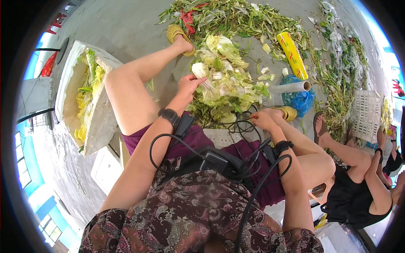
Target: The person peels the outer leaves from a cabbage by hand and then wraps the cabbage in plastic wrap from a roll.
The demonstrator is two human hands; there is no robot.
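Observation:
My left hand [190, 85] is closed on a pale cabbage piece [205, 88] with a thick white rib, held over a heap of trimmed cabbage leaves [223, 59] on the floor between my feet. My right hand [260, 119] has its fingers curled together beside black cables [238, 123], low at the right of the heap; what it holds, if anything, I cannot make out. A white crate [221, 139] shows partly under the cables, close in front of my lap.
At left stands a foam box [103, 118] with leaves. A yellow roll [292, 55], clear film roll [289, 87] and blue bag [297, 103] lie right of the heap, with trimmings [331, 50] beyond. A co-worker [354, 198] sits at right, near a white crate [365, 114].

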